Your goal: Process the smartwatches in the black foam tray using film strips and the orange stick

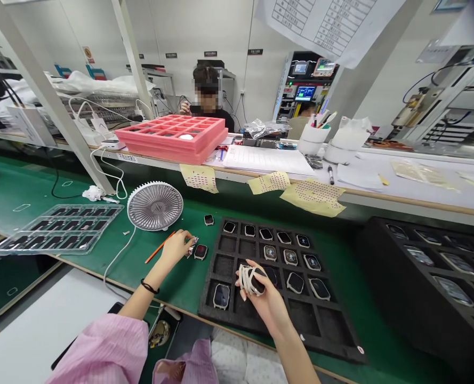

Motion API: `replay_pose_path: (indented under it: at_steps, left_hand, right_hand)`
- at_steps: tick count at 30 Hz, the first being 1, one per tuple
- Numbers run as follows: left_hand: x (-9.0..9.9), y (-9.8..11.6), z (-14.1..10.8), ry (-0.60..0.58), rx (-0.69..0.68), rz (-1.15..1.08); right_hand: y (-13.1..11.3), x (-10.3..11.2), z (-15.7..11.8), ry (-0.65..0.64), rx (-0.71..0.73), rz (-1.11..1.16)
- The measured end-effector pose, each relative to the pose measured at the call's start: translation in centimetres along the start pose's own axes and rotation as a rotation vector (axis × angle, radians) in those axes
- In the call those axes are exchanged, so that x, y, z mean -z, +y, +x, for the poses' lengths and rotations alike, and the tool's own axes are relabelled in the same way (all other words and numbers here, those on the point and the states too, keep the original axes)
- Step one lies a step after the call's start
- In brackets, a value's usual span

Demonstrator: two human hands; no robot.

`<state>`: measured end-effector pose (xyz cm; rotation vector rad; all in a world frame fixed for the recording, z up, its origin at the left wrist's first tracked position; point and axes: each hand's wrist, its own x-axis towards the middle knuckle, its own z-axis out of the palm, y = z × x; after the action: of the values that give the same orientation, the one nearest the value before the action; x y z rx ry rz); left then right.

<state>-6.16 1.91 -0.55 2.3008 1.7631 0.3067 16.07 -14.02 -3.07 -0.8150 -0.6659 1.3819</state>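
Above the black tray [224, 264], in the head view, the right hand [267, 296] holds a bundle [251, 280]; its fingers are clamped around the sides. The bundle has several pale, rounded bands, with a dark, glossy face at one end; whether these are stacked frames or a wrapping, I cannot tell. The left hand [176, 246] has its fingertips close together at small silvery pieces [192, 245], but I cannot tell how firmly they pinch. Just beside is a watch [200, 252], dark-faced with a pale, rounded frame.

The tray is of matt foam, cut into square compartments; many carry similar watches. Its raised walls stand near the right hand. Between the left forearm and the tray, a strip of smooth green table [186, 285] shows. A ribbed round fan [155, 206] and a thin orange stick [159, 247] limit the left side.
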Motion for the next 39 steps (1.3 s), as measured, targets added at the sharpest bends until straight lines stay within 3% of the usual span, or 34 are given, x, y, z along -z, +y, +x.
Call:
replay_pose_path:
  at_steps: [7, 14, 20, 25, 29, 31, 34, 37, 39]
  left_hand:
    - [0.2, -1.2, -2.4, -0.081, 0.021, -0.033]
    - [-1.7, -1.2, -3.3, -0.039, -0.019, 0.020]
    - [-2.2, -1.8, -3.0, -0.005, -0.042, -0.035]
    - [-1.8, -2.3, -2.8, 0.018, -0.042, -0.216]
    - [-0.5, -1.0, -3.4, 0.083, -0.055, -0.498]
    - [0.5, 0.6, -4.2, 0.074, -0.137, -0.670]
    - [1.9, 3.6, -5.5, -0.023, -0.392, -0.868]
    - [2.9, 5.9, -6.2, -0.174, -0.732, -0.924]
    - [3.3, 6.7, -6.1, -0.215, -0.900, -0.887]
  right_hand:
    - [-0.2, -0.3, -0.1, 0.020, -0.035, 0.043]
    - [-1.3, -1.4, -0.9, 0.059, -0.146, 0.243]
    - [-1.9, -1.7, -1.1, 0.053, -0.206, 0.370]
    - [-2.4, -1.9, -1.3, 0.042, -0.279, 0.444]
    - [-2.6, -2.1, -1.3, 0.028, -0.320, 0.497]
    - [-2.7, -2.2, -1.3, 0.027, -0.342, 0.512]
    - [-2.7, -2.4, -1.4, 0.014, -0.378, 0.514]
    - [-2.9, -2.7, -1.7, -0.015, -0.398, 0.507]
    - [-3.1, -2.9, -2.0, -0.041, -0.406, 0.496]
